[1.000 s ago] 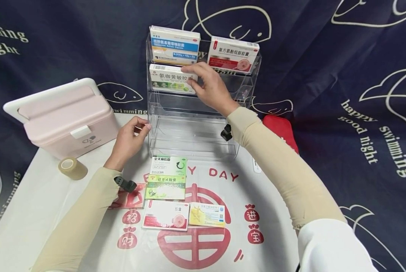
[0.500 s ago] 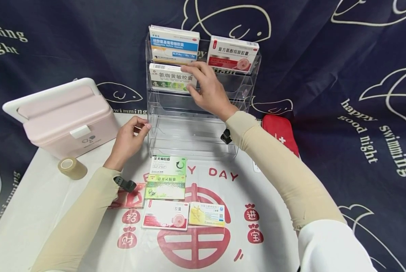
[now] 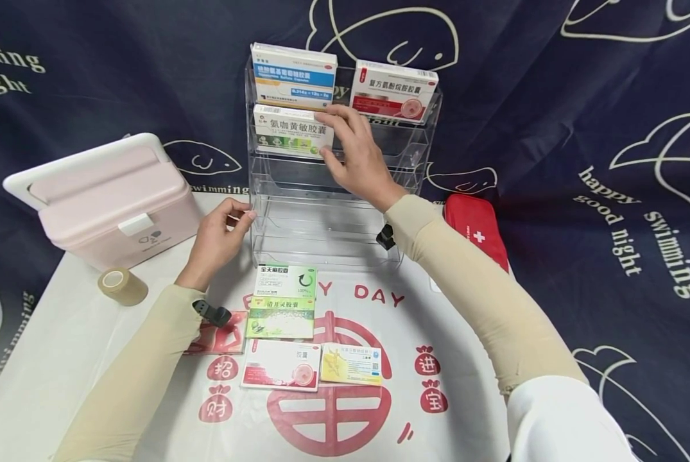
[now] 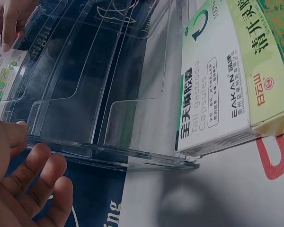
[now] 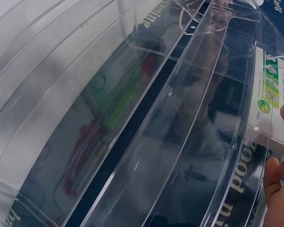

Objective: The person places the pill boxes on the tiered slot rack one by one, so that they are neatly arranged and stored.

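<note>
Right hand point(image 3: 359, 154) shifted rightward, fingers spread at one box point(image 3: 291, 132) of three racked; left hand point(image 3: 219, 239) pinches one rack point(image 3: 328, 255).

At the far left corner of the white surface point(image 3: 44, 333) stands a pale pink case point(image 3: 116, 199) with a raised white handle and a white latch, and just in front of it, near the left edge, is a tan roll of tape point(image 3: 122, 287). A red pouch point(image 3: 475, 231) bearing a white cross sits at the far right corner, while a large round red emblem point(image 3: 329, 417) is printed toward the near edge. Beyond the far edge hangs a dark blue cloth point(image 3: 529, 96) with white whale outlines and lettering.
</note>
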Demonstrator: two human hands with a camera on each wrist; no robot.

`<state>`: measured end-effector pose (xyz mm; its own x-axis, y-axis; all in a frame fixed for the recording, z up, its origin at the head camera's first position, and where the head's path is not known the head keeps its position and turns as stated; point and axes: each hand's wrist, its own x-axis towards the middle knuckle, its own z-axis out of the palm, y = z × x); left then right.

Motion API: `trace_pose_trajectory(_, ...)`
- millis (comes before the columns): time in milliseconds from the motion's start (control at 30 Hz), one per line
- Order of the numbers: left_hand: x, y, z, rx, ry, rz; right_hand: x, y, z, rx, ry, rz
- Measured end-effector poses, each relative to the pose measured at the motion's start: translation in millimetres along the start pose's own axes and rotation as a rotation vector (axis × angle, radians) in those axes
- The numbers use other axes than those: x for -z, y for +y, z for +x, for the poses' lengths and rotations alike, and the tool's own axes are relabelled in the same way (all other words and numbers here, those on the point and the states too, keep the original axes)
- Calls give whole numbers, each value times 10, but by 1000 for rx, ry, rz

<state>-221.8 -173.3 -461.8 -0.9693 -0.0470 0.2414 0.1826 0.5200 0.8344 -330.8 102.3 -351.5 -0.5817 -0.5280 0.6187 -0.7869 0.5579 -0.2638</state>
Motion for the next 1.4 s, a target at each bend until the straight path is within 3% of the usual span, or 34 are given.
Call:
trace_pose_trajectory(467, -29, -20, -6, -7, 2, 4, 95, 32, -145, -51, 27, 37)
trace_pose_trajectory(633, -39, -16, -11, -1, -7, 11, 173, 14, -446, -64, 34, 134)
trace_pose_trajectory(833, -26, -6, -19, 1, -9, 10, 99, -79, -1019, -25, -39, 251)
trace_pose_trajectory(967, -19, -4, -13, -11, -6, 9, 33, -149, -1426, 32, -228, 313)
trace_pose_trajectory(1167, -9, -2, -6, -28, 7, 3, -38, -275, -1824, -35, -724, 329)
trace_pose_trajectory(1233, -6, 0, -6, -26, 9, 1, -74, -341, -1916, -53, -850, 310)
trace_pose_trajectory(1300, -5, 3, -4, -23, 9, 1, -116, -413, -2001, -54, -939, 293)
trace_pose_trajectory(1400, -7, 6, 2, -22, 12, 3, -182, -507, -2102, -19, -1000, 283)
